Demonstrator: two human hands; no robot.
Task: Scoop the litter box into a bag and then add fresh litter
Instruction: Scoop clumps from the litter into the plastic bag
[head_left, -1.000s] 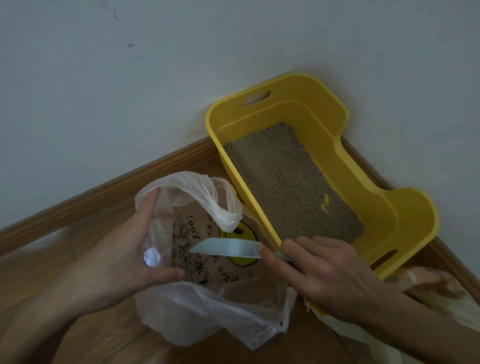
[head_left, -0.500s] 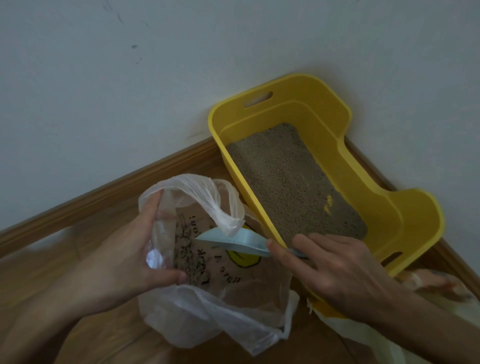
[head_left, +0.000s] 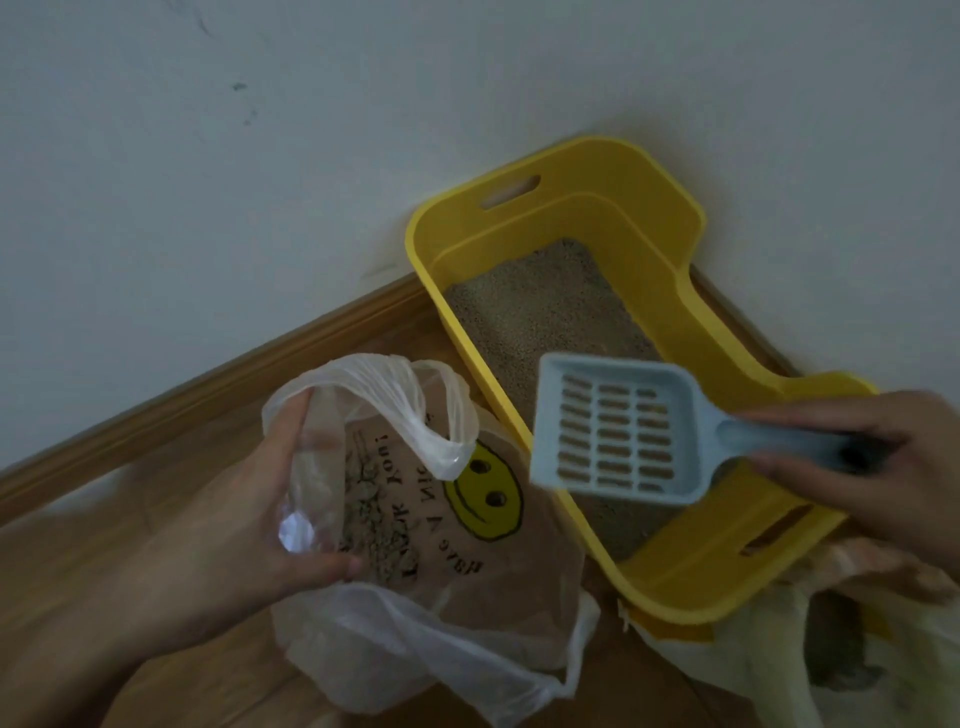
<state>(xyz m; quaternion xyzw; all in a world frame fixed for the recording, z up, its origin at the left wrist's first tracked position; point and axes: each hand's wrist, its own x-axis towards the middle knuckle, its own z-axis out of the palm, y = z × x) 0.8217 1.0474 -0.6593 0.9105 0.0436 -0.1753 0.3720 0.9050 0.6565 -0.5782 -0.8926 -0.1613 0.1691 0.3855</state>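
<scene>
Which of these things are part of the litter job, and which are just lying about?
In use: yellow litter box, its litter, blue slotted scoop in the right hand, clear plastic bag held open by the left hand.
Not in use: pale crumpled bag by the box's near end, contents unclear; wall; skirting board.

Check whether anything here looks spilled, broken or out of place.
Nothing looks spilled or broken. The scoop is empty above the litter box, the clumps sit inside the plastic bag, and the visible floor shows no stray litter.
</scene>
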